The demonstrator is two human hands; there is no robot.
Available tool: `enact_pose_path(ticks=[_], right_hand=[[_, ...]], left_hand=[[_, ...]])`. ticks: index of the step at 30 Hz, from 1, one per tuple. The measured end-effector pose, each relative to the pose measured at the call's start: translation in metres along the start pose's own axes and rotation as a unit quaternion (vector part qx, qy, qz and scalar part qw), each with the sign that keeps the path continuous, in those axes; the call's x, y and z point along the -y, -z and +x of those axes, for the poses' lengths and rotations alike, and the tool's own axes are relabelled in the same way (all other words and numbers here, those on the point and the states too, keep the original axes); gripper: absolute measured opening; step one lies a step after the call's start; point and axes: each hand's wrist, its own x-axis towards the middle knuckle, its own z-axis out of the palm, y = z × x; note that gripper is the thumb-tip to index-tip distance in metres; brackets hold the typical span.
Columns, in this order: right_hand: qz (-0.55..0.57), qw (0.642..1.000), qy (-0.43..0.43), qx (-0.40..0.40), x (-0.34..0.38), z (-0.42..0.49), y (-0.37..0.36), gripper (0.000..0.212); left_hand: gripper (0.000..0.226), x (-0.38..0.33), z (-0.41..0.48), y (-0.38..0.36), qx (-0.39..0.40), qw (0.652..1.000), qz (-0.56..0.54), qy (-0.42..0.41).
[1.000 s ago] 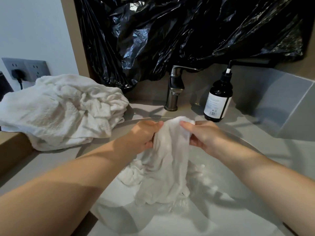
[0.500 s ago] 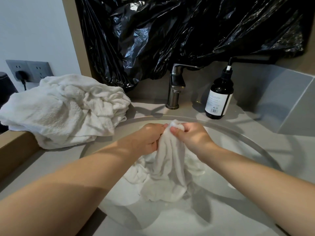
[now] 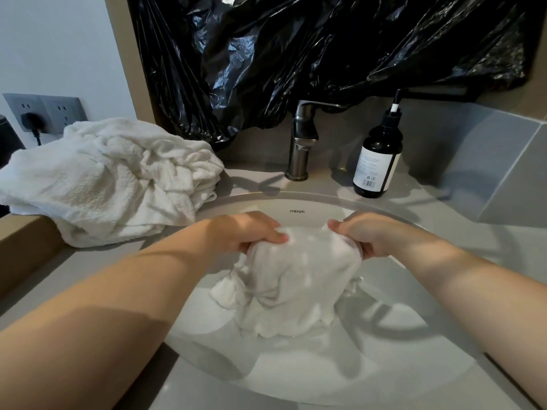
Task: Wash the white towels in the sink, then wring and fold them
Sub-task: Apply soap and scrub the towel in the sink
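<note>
A wet white towel hangs bunched over the round white sink, its lower end lying in the basin. My left hand grips the towel's upper left part with curled fingers. My right hand grips its upper right part. The two hands are apart, with the cloth stretched between them. A heap of crumpled white towels lies on the counter to the left of the sink.
A metal tap stands behind the basin, with a dark pump bottle to its right. Black plastic sheeting covers the wall above. A grey socket panel with a plug sits at the far left. A wooden ledge borders the grey counter.
My hands were close together on the towel's top. They have moved apart and lower into the basin, spreading the cloth between them.
</note>
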Motion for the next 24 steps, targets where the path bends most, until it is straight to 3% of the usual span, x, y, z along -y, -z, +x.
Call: enact_pose_path(ticks=[4,6,8,10,12,14,16,18,20,22,24], right_hand=[[0.076,0.996,0.038,0.005,0.016,-0.001,0.005,0.026],[0.115,0.991,0.06,-0.038,0.019,0.003,0.004,0.026],[0.001,0.994,0.073,-0.079,0.011,0.008,0.001,0.019],[-0.163,0.979,0.088,-0.089,0.0,0.015,-0.004,0.011],[-0.318,0.941,0.104,-0.061,-0.011,0.023,-0.01,0.033],[-0.45,0.884,0.128,-0.014,-0.016,0.022,-0.019,0.058],[-0.536,0.829,0.132,0.088,-0.023,0.02,-0.03,0.078],[-0.58,0.786,0.08,0.198,-0.029,0.018,-0.036,0.091],[-0.597,0.764,0.054,0.239,-0.034,0.018,-0.037,0.094],[-0.624,0.745,0.076,0.224,-0.037,0.019,-0.041,0.089],[-0.627,0.742,0.1,0.215,-0.037,0.019,-0.048,0.078]], left_hand=[[0.009,-0.011,-0.007,0.012,0.068,0.982,-0.148,-0.1],[0.011,-0.009,-0.002,0.013,0.017,0.983,-0.148,-0.104],[0.022,0.001,0.012,0.013,-0.135,0.988,0.03,-0.074],[0.038,0.012,0.022,0.006,-0.233,0.931,0.276,-0.061],[0.043,0.018,0.024,-0.005,-0.184,0.903,0.376,-0.095],[0.053,0.024,0.029,-0.017,-0.07,0.899,0.419,-0.103],[0.068,0.03,0.032,-0.029,0.065,0.888,0.453,-0.043],[0.077,0.035,0.034,-0.036,0.135,0.873,0.468,0.026],[0.074,0.034,0.032,-0.037,0.166,0.844,0.51,0.026],[0.067,0.033,0.032,-0.037,0.165,0.819,0.55,0.005],[0.056,0.033,0.033,-0.039,0.166,0.819,0.55,0.009]])
